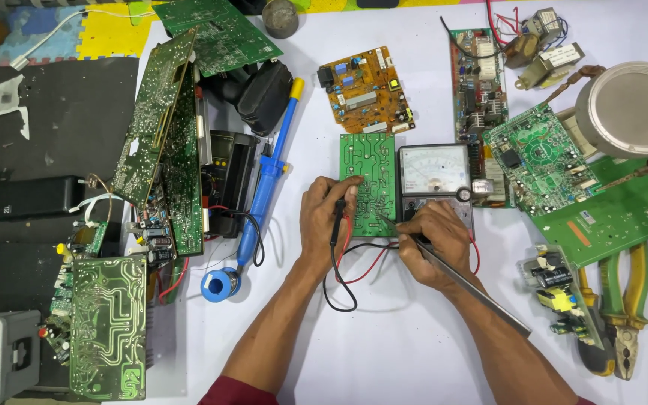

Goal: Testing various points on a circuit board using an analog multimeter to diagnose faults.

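Note:
A small green circuit board (367, 161) lies solder side up on the white table (384, 345). My left hand (325, 217) rests on its left edge, pinching a black test probe (337, 222) whose tip touches the board. My right hand (430, 241) holds a long thin metal tool (481, 289) like a pen, its point on the board's lower right part. An analog multimeter (435, 176) with a white dial sits just right of the board. Red and black leads (354, 266) loop below my hands.
An orange board (365, 90) lies behind the green one. Several green boards (556, 161) and a round metal part (631, 109) crowd the right. Yellow-handled pliers (624, 315) lie at lower right. A blue desoldering pump (268, 180) and stacked boards (163, 142) are at left.

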